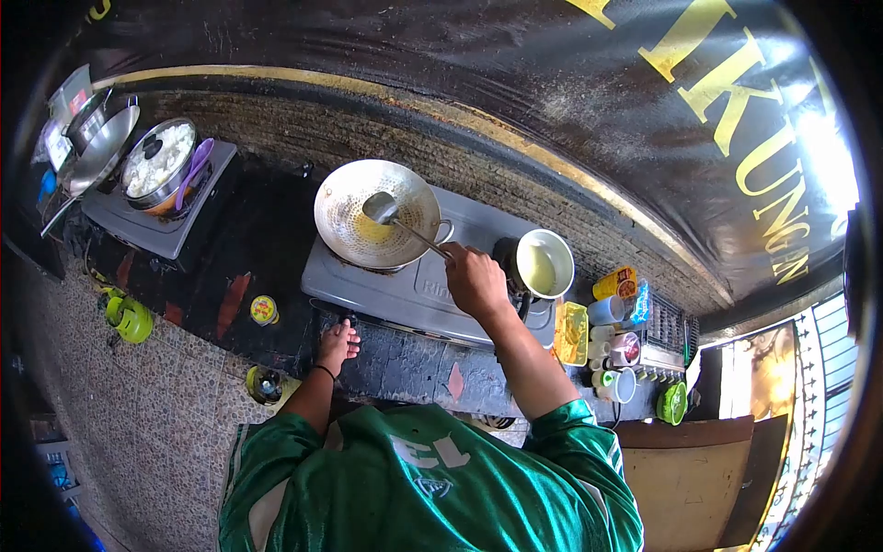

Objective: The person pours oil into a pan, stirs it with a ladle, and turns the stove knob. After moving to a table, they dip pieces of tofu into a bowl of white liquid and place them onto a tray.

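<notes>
My right hand (pixel 476 283) is closed round the handle of a metal spatula (pixel 381 208). Its blade rests inside a hammered metal wok (pixel 345 198), above a little yellowish oil (pixel 372 230) at the bottom. The wok sits on the left burner of a grey two-burner gas stove (pixel 428 294). At the stove's front edge, below the wok, my left hand (pixel 338 346) has its fingertips at a small dark knob (pixel 350 320), apparently pinching it. On the right burner stands a pot (pixel 544 264) with pale yellow liquid inside.
Left, a lidded pan of white food (pixel 160 159) and a purple spoon (pixel 196 166) sit on another stove (pixel 170 235). A round tub (pixel 264 310) stands on the dark counter. Right are a yellow tray (pixel 572 333), cups (pixel 605 310) and a green basket (pixel 672 403).
</notes>
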